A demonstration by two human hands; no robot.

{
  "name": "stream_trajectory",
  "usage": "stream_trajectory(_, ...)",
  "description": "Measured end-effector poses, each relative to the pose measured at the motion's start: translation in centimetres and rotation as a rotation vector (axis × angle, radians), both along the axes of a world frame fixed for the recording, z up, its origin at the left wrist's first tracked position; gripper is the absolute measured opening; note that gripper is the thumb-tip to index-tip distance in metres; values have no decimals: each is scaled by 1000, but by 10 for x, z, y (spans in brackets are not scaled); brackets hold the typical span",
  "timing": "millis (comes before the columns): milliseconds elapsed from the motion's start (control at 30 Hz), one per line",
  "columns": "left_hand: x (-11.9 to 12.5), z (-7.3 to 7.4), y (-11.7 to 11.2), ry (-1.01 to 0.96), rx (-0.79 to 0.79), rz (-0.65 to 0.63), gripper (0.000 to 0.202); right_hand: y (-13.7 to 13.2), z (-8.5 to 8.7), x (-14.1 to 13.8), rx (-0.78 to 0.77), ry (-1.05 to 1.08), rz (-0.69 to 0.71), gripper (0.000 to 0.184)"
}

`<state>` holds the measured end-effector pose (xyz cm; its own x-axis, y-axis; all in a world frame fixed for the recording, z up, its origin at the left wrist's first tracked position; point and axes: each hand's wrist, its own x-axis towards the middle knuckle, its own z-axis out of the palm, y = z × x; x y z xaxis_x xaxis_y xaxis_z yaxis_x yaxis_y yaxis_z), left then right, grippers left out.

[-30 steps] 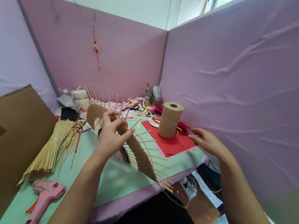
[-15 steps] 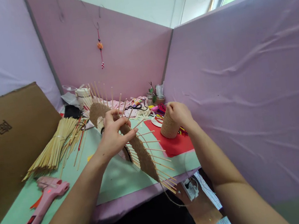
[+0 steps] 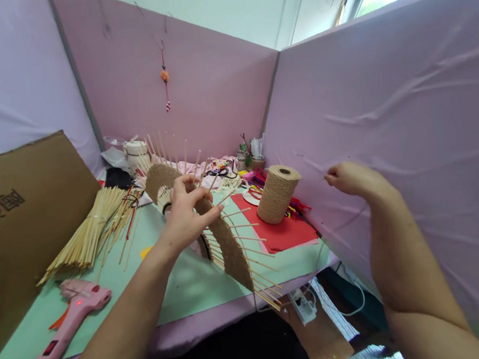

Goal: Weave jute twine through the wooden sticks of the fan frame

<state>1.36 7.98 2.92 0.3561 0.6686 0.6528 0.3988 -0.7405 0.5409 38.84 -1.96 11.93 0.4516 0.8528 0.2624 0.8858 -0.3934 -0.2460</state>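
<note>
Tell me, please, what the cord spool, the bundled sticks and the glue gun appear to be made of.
Cord spool: probably jute or similar plant fibre, matte, judging by its tan, ridged windings.
Bundled sticks: likely bamboo or wood, seemingly unvarnished, given their pale straw colour and straight, slim shape.
Glue gun: most likely moulded plastic, smooth, going by its even, rounded surface.

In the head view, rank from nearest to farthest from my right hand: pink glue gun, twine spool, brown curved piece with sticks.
From your right hand:
1. Twine spool, to its left, on the red sheet.
2. Brown curved piece, farther left, in your left hand.
3. Pink glue gun, far left.
</note>
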Motion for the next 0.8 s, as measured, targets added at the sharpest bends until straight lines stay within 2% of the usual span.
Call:
stream_trajectory(33, 1, 0, 0, 1, 0, 1, 21, -16, 4, -5, -38, 14, 141, 23)
stream_trajectory(100, 2, 0, 1, 4, 3, -3, 21, -37, 15, -22, -24, 175, 389, 27)
stream_trajectory(167, 2, 0, 2, 5, 4, -11, 22, -38, 25, -44, 87, 445, 513, 32)
stream_trajectory(200, 2, 0, 2, 4, 2, -12, 22, -29, 28, -54, 177, 599, 534, 32)
stream_trajectory(267, 0, 0, 1, 2, -6, -13, 21, 4, 31, -70, 399, 854, 541, 28)
stream_trajectory(300, -1, 0, 1, 2, -10, -14, 21, 26, 31, -74, 461, 948, 553, 27)
stream_trajectory(400, -3, 0, 0, 2, -12, -21, 21, 95, 33, -74, 644, 1098, 535, 24)
stream_trajectory(467, -3, 1, -1, 7, -15, -18, 21, 129, 42, -65, 818, 1121, 406, 26)
stream_trajectory(533, -4, 1, -1, 13, -19, -8, 22, 143, 59, -54, 1002, 1027, 243, 29)
stream_trajectory(567, -3, 1, -1, 14, -21, -5, 22, 142, 69, -49, 1059, 949, 181, 31)
stream_trajectory(633, -3, 1, -2, 11, -21, -6, 22, 123, 89, -39, 1056, 819, 150, 38)
stream_trajectory(733, -2, 0, -2, 0, -16, -11, 21, 67, 108, -28, 907, 648, 233, 48)
stream_trajectory(800, -1, 0, -1, -1, -10, -11, 22, 22, 107, -22, 800, 508, 245, 51)
